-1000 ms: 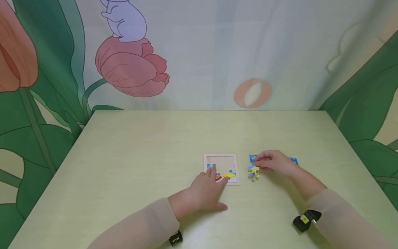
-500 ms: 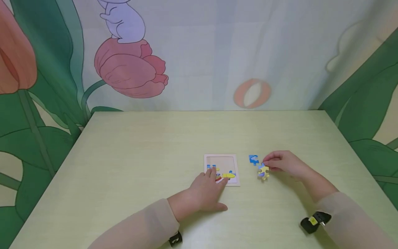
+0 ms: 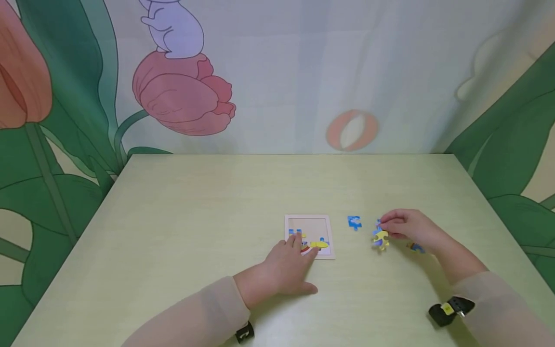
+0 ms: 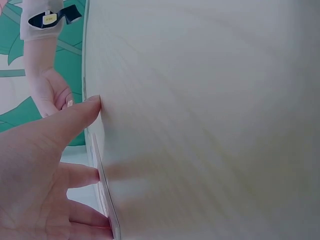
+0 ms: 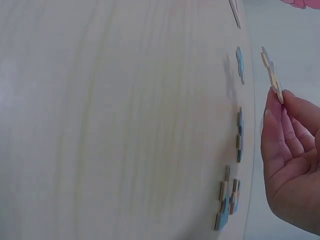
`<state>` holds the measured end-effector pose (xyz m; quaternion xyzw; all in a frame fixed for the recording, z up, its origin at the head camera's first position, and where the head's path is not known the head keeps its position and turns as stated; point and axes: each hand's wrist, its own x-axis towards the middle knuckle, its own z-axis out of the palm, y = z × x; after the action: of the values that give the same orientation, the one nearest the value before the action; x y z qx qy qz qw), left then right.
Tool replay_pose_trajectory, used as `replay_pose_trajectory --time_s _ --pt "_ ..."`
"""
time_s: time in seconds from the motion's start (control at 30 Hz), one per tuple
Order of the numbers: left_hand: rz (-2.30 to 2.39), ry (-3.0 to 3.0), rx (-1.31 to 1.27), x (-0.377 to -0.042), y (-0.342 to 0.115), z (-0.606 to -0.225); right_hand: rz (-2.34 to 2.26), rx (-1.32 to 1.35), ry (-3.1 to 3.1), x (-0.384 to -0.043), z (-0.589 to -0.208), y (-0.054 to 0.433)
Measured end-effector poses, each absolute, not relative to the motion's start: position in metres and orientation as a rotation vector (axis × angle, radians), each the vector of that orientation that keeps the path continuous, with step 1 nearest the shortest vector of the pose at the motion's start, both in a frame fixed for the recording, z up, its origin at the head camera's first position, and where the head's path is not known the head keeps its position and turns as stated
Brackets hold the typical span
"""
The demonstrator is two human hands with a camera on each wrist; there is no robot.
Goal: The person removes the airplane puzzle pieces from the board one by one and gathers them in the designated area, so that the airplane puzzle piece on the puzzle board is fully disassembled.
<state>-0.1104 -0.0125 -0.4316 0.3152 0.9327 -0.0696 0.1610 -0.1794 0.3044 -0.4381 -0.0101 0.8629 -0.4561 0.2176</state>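
My left hand (image 3: 288, 265) rests with spread fingers on the lower left of a square puzzle tray (image 3: 310, 224), covering part of the pieces in it. A blue jigsaw piece and a yellow one show around the fingers. In the left wrist view, the fingertips (image 4: 98, 175) touch the tray's edge. My right hand (image 3: 414, 227) pinches a yellow-and-blue jigsaw piece (image 3: 380, 239) between thumb and fingertips. The right wrist view shows this piece (image 5: 273, 77) edge-on, held up off the table.
Right of the tray lies a blue jigsaw piece (image 3: 354, 222) with a white patch. Another multicoloured piece (image 3: 416, 247) lies beneath the right wrist. Several loose pieces (image 5: 223, 205) sit on the table in the right wrist view. A printed curtain (image 3: 277, 86) hangs behind the table.
My right hand has moved to the right with the pinched jigsaw piece, uncovering the blue piece beside the tray. The left hand has stayed on the tray.
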Motion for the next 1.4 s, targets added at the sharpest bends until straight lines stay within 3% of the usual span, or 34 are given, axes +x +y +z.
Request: replay_pose_trajectory --time_s 1.4 --pt "-0.205 2.652 0.889 -0.109 -0.012 -0.429 -1.066 -0.032 2.528 -0.176 -0.448 0.318"
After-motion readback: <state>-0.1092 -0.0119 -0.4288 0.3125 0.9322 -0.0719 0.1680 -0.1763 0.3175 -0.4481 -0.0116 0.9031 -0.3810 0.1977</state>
